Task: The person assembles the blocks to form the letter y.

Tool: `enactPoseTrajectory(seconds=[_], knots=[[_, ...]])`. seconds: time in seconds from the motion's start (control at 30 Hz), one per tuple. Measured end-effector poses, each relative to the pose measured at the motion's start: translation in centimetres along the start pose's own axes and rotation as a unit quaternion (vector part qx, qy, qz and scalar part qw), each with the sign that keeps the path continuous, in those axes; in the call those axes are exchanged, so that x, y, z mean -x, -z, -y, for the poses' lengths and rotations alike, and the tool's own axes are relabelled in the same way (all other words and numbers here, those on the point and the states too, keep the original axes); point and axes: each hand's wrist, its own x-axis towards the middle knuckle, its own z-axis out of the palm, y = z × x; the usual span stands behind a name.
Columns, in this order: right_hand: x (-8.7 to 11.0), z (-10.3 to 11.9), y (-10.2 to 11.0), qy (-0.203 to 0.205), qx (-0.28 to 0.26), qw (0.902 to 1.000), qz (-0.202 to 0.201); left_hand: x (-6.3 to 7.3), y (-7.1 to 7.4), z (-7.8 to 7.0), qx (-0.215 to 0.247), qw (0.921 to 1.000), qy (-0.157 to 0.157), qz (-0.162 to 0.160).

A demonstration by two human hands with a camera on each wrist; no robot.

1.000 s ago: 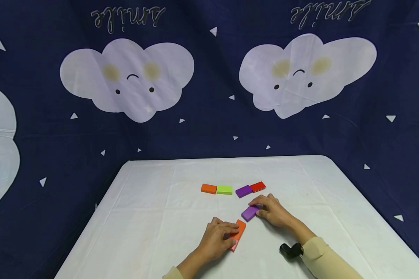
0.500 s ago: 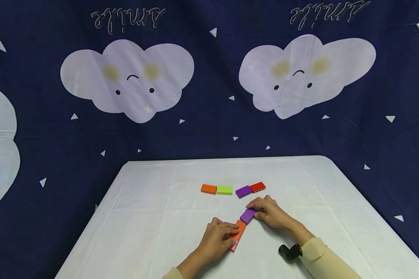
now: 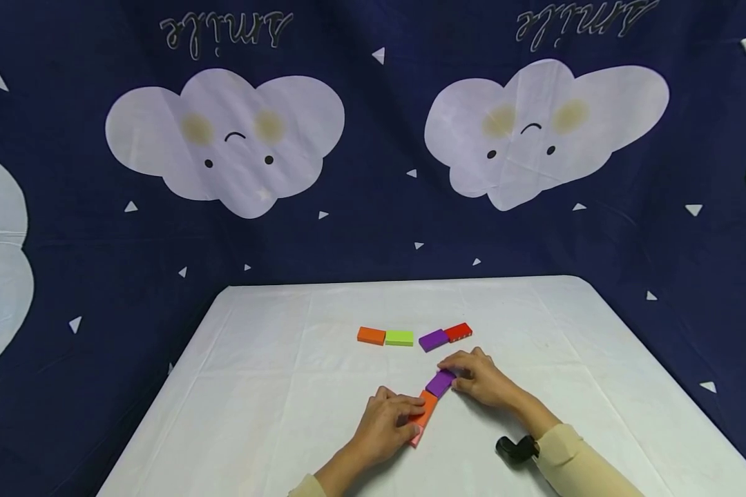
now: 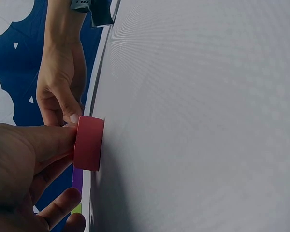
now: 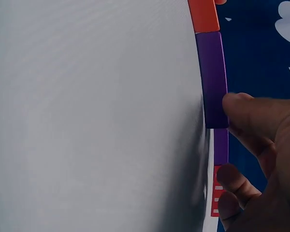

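My left hand (image 3: 382, 424) grips an orange block (image 3: 431, 400) lying flat on the white table, thumb on one side and fingers on the other. At its near end is a pinkish-red block (image 4: 89, 143), partly behind the thumb in the head view. My right hand (image 3: 481, 378) pinches a purple block (image 3: 441, 382) between thumb and fingers. That block's near end meets the orange block's far end, end to end, also in the right wrist view (image 5: 212, 79). Together the blocks form a slanting row rising to the right.
Farther back on the white table (image 3: 273, 386), an orange block (image 3: 371, 336) adjoins a lime-green block (image 3: 400, 338). To their right, a purple block (image 3: 433, 340) adjoins a red block (image 3: 458, 333) with white marks. A dark blue cloud-print cloth (image 3: 373, 138) hangs behind.
My right hand has slid the purple block a little left, closing the gap to the orange block. My left hand has stayed in place.
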Motion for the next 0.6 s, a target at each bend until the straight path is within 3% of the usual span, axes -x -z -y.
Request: enactPoseTrajectory(seconds=[0.27, 0.6], knots=[[0.36, -0.09, 0.05, -0.045, 0.000, 0.9986, -0.026, -0.04, 0.05, -0.11, 0.007, 0.9999, 0.011, 0.005], [1.02, 0.77, -0.20, -0.102, 0.013, 0.9895, -0.101, -0.05, 0.14, -0.15, 0.010, 0.9998, 0.012, 0.010]])
